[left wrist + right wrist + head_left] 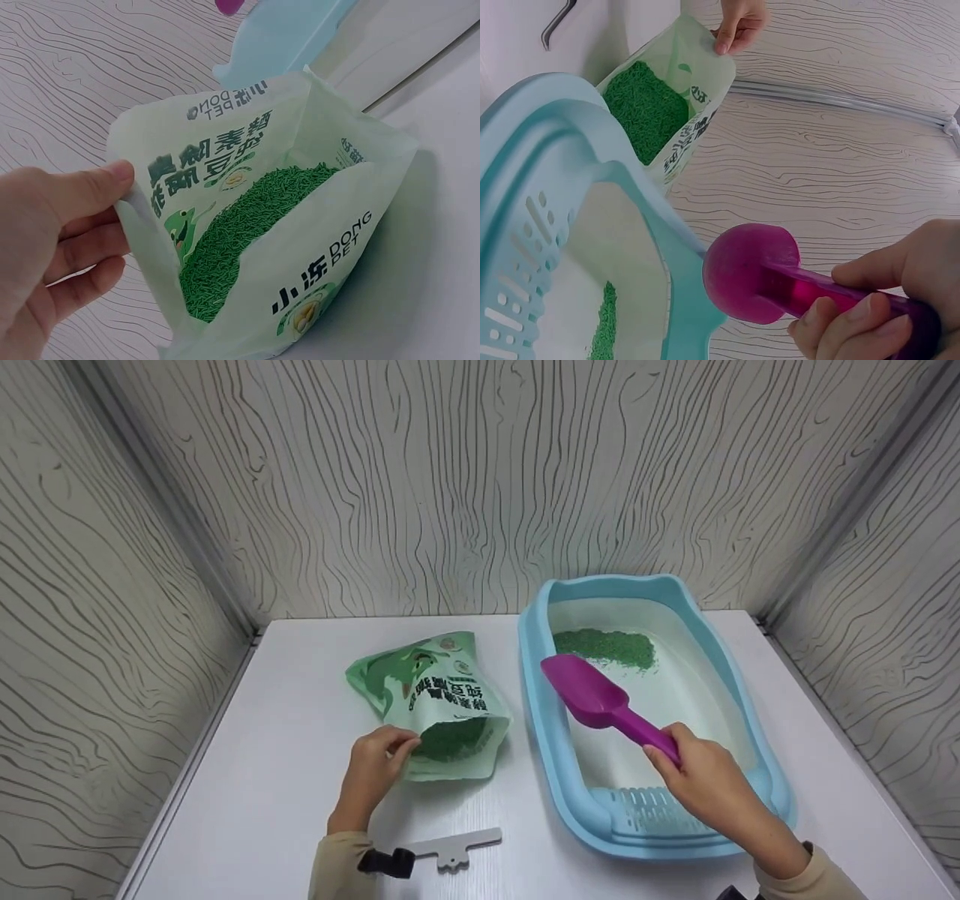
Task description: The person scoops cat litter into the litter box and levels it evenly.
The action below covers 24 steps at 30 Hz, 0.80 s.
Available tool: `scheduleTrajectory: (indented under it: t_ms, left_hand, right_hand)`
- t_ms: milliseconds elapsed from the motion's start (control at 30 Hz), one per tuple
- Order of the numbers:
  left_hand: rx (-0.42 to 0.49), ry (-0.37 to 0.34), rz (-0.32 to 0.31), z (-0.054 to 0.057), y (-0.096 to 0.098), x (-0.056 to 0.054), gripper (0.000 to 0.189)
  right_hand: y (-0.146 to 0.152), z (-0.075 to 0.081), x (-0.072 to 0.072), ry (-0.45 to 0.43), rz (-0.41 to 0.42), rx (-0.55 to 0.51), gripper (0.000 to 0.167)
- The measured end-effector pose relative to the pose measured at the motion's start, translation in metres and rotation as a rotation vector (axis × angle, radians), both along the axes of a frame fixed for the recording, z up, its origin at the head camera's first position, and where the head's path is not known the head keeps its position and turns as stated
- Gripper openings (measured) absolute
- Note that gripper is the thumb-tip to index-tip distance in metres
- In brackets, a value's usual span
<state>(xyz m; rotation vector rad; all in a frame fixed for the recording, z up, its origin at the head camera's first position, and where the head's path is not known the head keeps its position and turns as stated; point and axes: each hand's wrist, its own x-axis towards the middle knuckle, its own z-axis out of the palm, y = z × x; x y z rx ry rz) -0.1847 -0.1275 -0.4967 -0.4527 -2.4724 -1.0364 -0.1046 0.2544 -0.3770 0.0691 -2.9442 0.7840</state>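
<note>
My left hand [379,761] pinches the left edge of the open mouth of a pale green bag [457,690]. Green cat litter pellets [240,232] fill the inside of the bag in the left wrist view. With my right hand [705,772] I grip the handle of a purple scoop [589,690], its head over the left rim of a light blue litter box [541,735]. A patch of green pellets [611,649] lies at the far end of the box floor. The inside of the scoop's bowl looks bare in the head view.
A grey sealing clip [457,846] lies on the white table [277,720] near my left sleeve. The box has a slotted step [649,810] at its near end. Wood-patterned walls [450,487] close off the back and both sides.
</note>
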Motion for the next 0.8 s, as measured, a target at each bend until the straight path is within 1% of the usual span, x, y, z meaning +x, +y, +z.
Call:
scheduleTrajectory:
  t_ms: [167,300,600,800]
  left_hand:
    - [-0.004,-0.001,-0.01,0.0,0.0,0.001,0.005]
    - [-0.004,-0.005,-0.018,0.001,-0.001,0.0,0.005]
    - [0.002,-0.018,-0.039,0.006,-0.002,-0.001,0.004]
    - [0.001,-0.04,-0.043,0.009,-0.002,-0.001,0.005]
  right_hand:
    - [-0.006,0.005,0.004,-0.032,0.023,-0.017,0.02]
    - [-0.012,0.007,0.006,-0.031,0.045,-0.018,0.018]
    - [-0.023,0.007,0.008,-0.052,0.105,-0.04,0.016]
    - [-0.027,0.005,0.01,-0.04,0.163,-0.041,0.016]
